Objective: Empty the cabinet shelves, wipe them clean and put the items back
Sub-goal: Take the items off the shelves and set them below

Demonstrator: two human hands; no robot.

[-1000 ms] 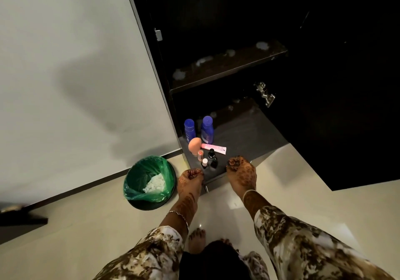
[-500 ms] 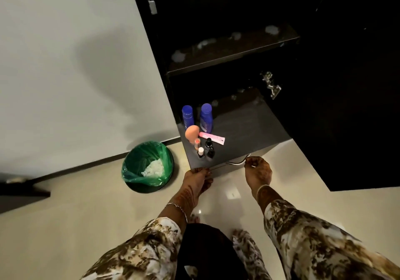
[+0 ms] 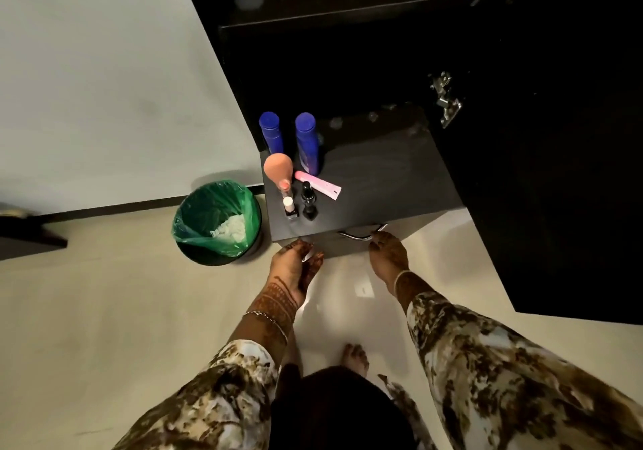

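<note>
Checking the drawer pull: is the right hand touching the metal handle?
Touching. Head view: the right hand grips the metal handle at its right end.

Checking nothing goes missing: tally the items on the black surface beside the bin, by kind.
Blue bottles: 2
Peach sponge: 1
Pink tube: 1
Small bottles: 4
Total: 8

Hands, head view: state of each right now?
Left hand: fingers curled at the front edge of the cabinet; whether it holds anything cannot be told.
Right hand: closed, holding the metal handle.
</note>
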